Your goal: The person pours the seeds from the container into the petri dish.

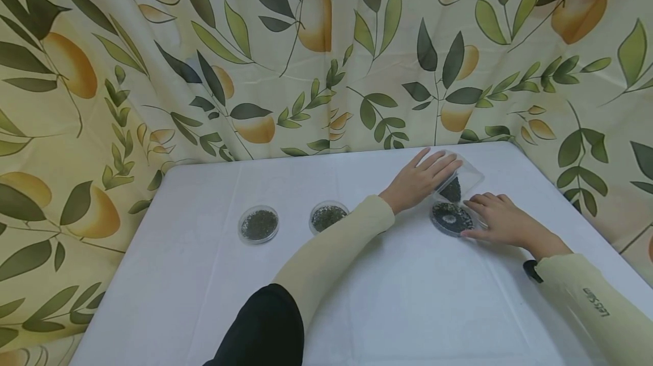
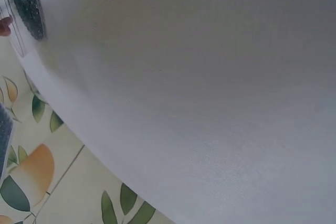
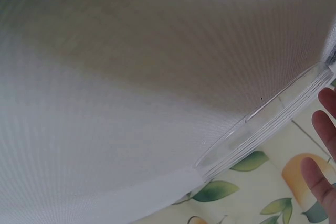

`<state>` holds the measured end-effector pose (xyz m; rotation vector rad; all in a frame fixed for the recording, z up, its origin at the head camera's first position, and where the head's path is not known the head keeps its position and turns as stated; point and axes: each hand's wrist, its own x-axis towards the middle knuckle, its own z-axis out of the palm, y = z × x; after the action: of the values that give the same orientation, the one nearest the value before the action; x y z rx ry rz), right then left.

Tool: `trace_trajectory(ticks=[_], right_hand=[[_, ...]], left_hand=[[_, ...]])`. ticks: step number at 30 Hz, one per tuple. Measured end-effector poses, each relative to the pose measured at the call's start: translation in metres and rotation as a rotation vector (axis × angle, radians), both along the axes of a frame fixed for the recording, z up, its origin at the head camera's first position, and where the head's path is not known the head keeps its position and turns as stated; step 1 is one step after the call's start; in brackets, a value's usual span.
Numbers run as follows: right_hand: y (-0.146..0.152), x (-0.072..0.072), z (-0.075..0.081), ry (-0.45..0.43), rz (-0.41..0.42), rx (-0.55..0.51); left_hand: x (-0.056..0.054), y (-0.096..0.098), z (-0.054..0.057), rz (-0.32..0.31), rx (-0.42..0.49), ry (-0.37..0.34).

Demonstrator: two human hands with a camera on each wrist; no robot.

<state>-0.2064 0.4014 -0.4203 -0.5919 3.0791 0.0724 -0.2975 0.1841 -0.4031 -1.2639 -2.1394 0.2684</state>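
In the head view my left hand [image 1: 420,179] holds a clear square container [image 1: 470,172] tilted at the table's far right. Dark granules [image 1: 451,189] gather in its lowered corner, above a round clear petri dish [image 1: 451,220]. Dark granules cover much of the dish, with a paler patch in the middle. My right hand [image 1: 502,221] grips the right side of that dish, thumb toward the near edge. The right wrist view shows the dish's clear rim [image 3: 262,119] and several fingers [image 3: 320,124]. In the left wrist view, the granule-filled dish [image 2: 27,3] appears at the upper left.
Two more petri dishes with dark granules stand to the left, one [image 1: 258,224] farther out and one [image 1: 327,217] partly behind my left forearm. A white cloth [image 1: 408,298] covers the table. Behind it hangs a leaf-and-fruit patterned curtain [image 1: 326,71].
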Motion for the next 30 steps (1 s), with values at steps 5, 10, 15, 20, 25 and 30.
trace_trajectory(ticks=[5,10,15,20,25,30], right_hand=[[-0.0003,-0.0001,0.0001,0.002,0.002,-0.002],[-0.0002,-0.0001,0.0007,0.003,0.006,-0.01],[-0.0003,0.0003,0.0014,-0.001,0.008,-0.014],[-0.0009,0.0008,0.0021,-0.001,0.005,-0.017],[-0.0014,0.0012,0.0024,-0.002,0.001,-0.019],[-0.0011,0.0015,0.002,0.0,0.002,-0.02]], left_hand=[[0.0009,0.0015,0.0007,0.008,0.0,0.022],[0.0008,0.0026,0.0007,0.017,-0.015,0.025],[0.0009,0.0026,0.0007,0.018,-0.019,0.014],[0.0009,0.0027,0.0014,0.021,-0.013,0.004],[0.0012,0.0031,0.0021,0.023,-0.008,-0.007],[0.0008,0.0037,0.0025,0.025,-0.003,-0.013]])
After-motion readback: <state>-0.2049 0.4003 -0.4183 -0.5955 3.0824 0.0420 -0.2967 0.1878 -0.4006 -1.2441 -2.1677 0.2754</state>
